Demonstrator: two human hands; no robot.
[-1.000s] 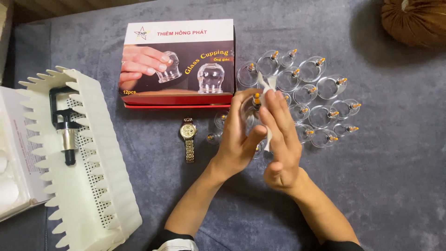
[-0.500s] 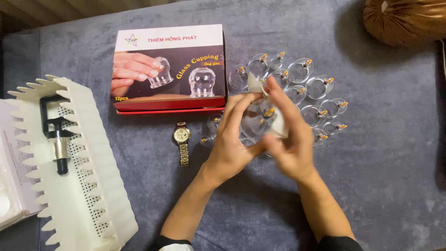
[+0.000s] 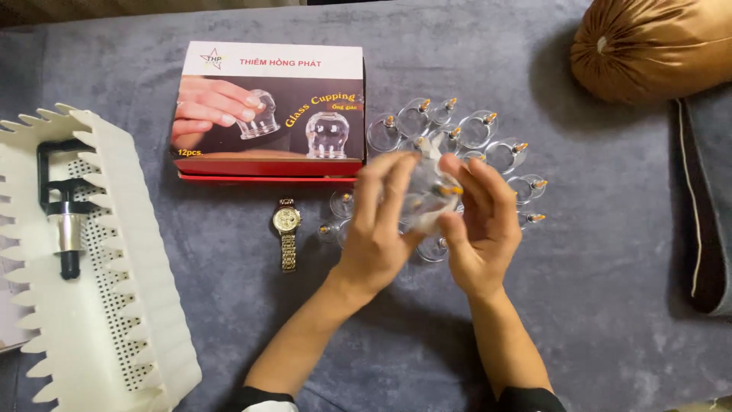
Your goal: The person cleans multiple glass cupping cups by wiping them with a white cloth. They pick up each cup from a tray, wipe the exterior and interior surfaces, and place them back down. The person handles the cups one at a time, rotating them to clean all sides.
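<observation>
Both hands are raised over a grey cloth surface (image 3: pixel 595 297). My left hand (image 3: pixel 381 221) and my right hand (image 3: pixel 479 221) together grip one clear glass cup (image 3: pixel 431 200) with an orange-tipped valve, held between the fingers; something white shows at the cup. Behind the hands lie several more clear cups (image 3: pixel 488 145) with orange tips, spread on the cloth. The hands hide some of them.
A red and white cardboard box (image 3: pixel 271 111) lies at the back left. A gold wristwatch (image 3: pixel 287 233) lies left of my hands. A white perforated tray (image 3: pixel 114 305) with a black pump tool (image 3: pixel 65 206) sits far left. A brown round cushion (image 3: pixel 648 46) lies back right.
The hands have turned the cup between them; the right hand's fingers now curl around it instead of stretching upward. The camera view has shifted slightly.
</observation>
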